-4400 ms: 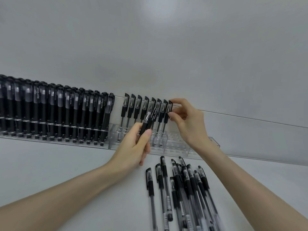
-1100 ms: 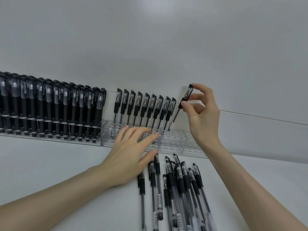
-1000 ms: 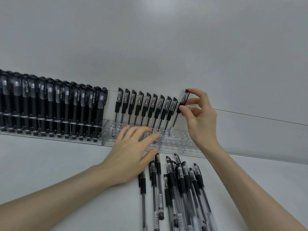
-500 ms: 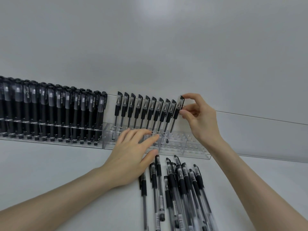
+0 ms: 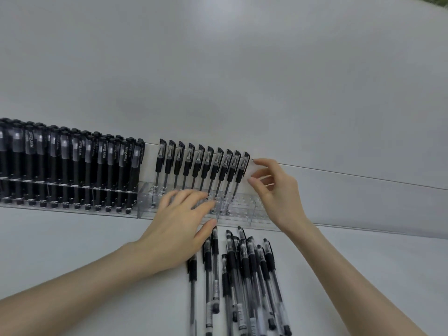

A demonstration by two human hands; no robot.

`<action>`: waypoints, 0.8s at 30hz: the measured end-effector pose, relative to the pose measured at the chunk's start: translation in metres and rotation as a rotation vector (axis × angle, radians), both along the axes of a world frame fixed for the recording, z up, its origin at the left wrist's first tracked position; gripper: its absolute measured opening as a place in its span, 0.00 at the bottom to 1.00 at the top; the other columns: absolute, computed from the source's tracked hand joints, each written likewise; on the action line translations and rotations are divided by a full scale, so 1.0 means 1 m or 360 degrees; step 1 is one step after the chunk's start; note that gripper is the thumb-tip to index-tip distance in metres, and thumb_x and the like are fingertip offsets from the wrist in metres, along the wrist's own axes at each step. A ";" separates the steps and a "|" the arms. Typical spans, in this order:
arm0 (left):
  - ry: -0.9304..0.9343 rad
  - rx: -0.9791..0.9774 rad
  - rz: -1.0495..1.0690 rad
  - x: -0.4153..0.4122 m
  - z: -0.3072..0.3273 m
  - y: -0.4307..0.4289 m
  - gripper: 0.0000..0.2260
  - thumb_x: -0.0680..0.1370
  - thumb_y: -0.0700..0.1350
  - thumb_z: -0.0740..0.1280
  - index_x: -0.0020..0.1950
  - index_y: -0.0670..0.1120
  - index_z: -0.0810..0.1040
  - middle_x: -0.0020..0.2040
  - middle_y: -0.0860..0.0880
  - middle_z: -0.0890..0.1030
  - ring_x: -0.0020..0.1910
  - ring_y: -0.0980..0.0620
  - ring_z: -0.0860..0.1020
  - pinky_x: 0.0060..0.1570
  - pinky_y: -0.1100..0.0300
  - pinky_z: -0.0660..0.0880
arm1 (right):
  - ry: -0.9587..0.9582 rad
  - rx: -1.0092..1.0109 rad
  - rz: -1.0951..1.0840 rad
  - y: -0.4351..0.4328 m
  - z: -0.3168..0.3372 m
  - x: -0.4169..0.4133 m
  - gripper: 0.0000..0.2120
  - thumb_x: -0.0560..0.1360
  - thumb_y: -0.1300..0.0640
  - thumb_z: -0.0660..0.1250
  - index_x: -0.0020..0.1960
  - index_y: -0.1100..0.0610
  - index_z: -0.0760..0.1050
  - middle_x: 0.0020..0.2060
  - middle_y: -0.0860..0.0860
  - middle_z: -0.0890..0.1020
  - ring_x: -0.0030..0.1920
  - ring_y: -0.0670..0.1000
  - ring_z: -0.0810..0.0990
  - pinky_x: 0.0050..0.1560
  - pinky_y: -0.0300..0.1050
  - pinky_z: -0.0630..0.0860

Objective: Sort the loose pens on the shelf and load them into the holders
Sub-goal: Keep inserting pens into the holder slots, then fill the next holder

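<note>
Up front: heap of loose clear-barrelled black-capped pens [image 5: 242, 275] on the white shelf [image 5: 72, 251], long axes pointing at the holder, caps far. Left hand [image 5: 179, 231] just beside them, flat, gripping nothing, so probably nearer for the grab. Behind: clear acrylic holder [image 5: 244, 209], free holes rightward. Right hand [image 5: 274, 190] slack, empty, beside the last standing pen [image 5: 242, 166].

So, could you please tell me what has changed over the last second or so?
The right hand lowered the pen it was pinching into the clear holder, at the right end of the standing row, then let it go and now sits open beside it. The left hand stayed flat on the holder's front, and the loose pens did not move.
</note>
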State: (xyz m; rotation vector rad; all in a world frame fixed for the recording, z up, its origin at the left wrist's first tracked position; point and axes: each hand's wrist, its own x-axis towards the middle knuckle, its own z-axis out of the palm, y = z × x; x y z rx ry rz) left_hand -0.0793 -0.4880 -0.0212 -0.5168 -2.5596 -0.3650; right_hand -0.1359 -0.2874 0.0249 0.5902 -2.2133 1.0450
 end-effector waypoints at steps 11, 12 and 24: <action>-0.0502 0.0248 0.0404 0.079 0.003 0.044 0.29 0.75 0.66 0.55 0.69 0.50 0.63 0.64 0.52 0.67 0.63 0.53 0.66 0.61 0.57 0.68 | -0.0458 0.0582 0.0305 0.029 -0.034 0.062 0.13 0.78 0.48 0.63 0.60 0.53 0.76 0.56 0.46 0.78 0.57 0.46 0.75 0.58 0.43 0.71; -0.0524 0.0303 0.0456 0.085 0.001 0.050 0.31 0.74 0.67 0.56 0.70 0.49 0.62 0.65 0.51 0.66 0.64 0.52 0.65 0.61 0.58 0.67 | -0.0469 0.0658 0.0336 0.031 -0.039 0.065 0.16 0.79 0.47 0.62 0.63 0.53 0.74 0.58 0.46 0.77 0.60 0.47 0.73 0.59 0.41 0.69; -0.0769 0.1150 0.0615 0.081 0.006 0.075 0.19 0.69 0.51 0.76 0.51 0.43 0.73 0.45 0.49 0.79 0.48 0.49 0.79 0.51 0.54 0.76 | -0.0439 0.0816 0.0426 0.035 -0.060 0.065 0.18 0.81 0.46 0.54 0.68 0.51 0.70 0.63 0.49 0.76 0.64 0.53 0.69 0.66 0.49 0.64</action>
